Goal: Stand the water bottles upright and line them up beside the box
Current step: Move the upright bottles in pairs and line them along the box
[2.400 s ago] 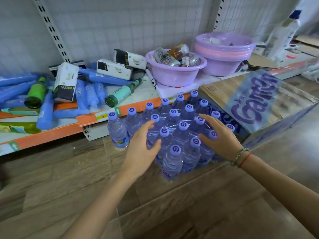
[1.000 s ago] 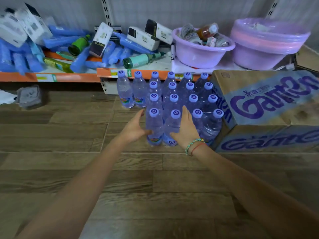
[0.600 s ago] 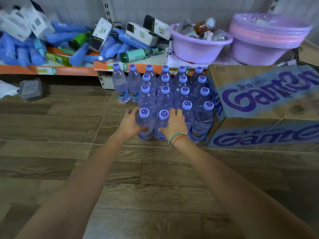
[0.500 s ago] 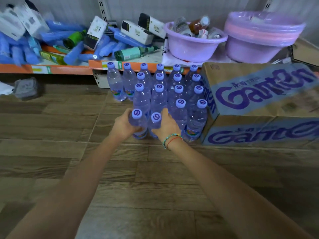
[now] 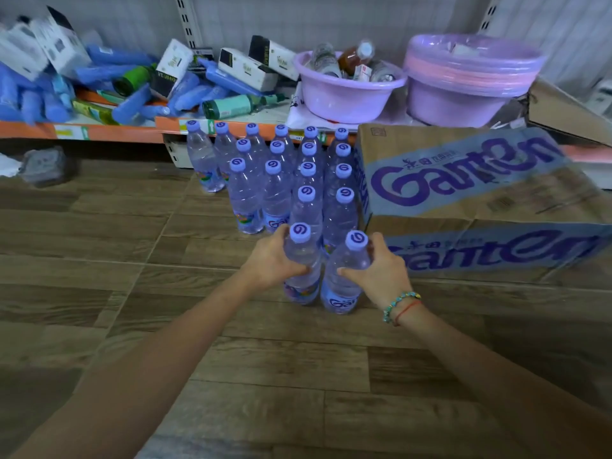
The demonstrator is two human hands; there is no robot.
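Several clear water bottles with purple caps (image 5: 291,180) stand upright in rows on the wooden floor, left of a cardboard box (image 5: 470,200) printed in blue. My left hand (image 5: 275,260) is wrapped around the front left bottle (image 5: 300,260). My right hand (image 5: 381,270), with bead bracelets at the wrist, grips the front right bottle (image 5: 346,276). Both held bottles are upright, side by side, at the near end of the rows, close to the box's front corner.
Behind the bottles runs a low shelf with an orange edge (image 5: 109,130), heaped with blue tubes, green bottles and small boxes. Two purple basins (image 5: 347,94) (image 5: 463,84) sit on it at the right. A grey object (image 5: 43,164) lies on the floor at left.
Both hands have taken the two front-left bottles out of the block and carried them right and nearer, to the front end of the rows beside the box.
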